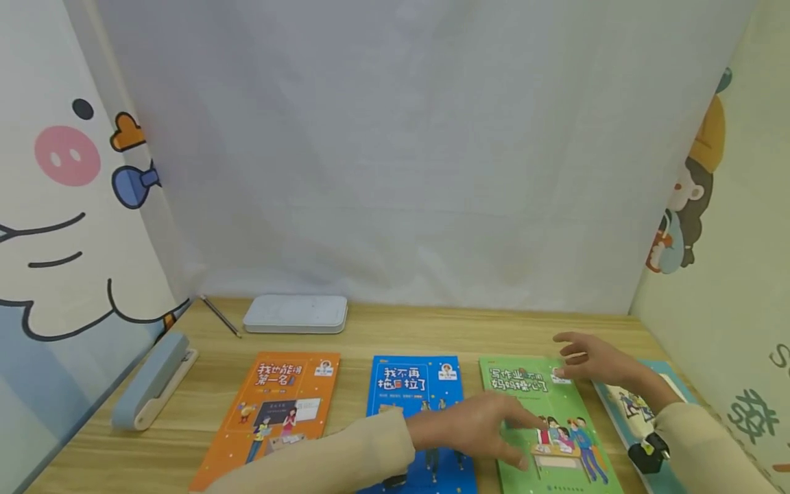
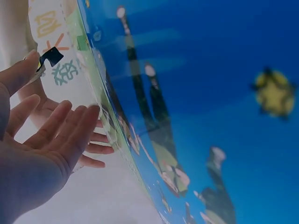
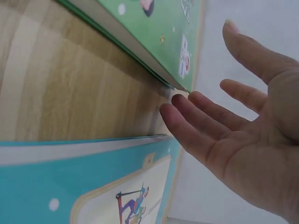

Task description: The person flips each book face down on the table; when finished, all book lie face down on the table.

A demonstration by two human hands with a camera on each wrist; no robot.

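Four books would be several, so: an orange book (image 1: 285,405), a blue book (image 1: 415,384) and a green book (image 1: 549,412) lie side by side on the table, with a teal book (image 1: 669,384) at the right. My left hand (image 1: 475,425) hovers over the blue book and the green book's left part, fingers spread and holding nothing. My right hand (image 1: 595,358) is above the green book's upper right corner, fingers loosely bent and nothing in them. In the right wrist view its fingertips (image 3: 173,116) overlap the gap between the green and teal books.
A blue-grey stapler (image 1: 151,384) stands at the table's left edge. Behind it lie a pencil (image 1: 220,316) and a pale pencil case (image 1: 296,313). A white curtain (image 1: 395,158) hangs at the back, and decorated walls flank the table (image 1: 432,329).
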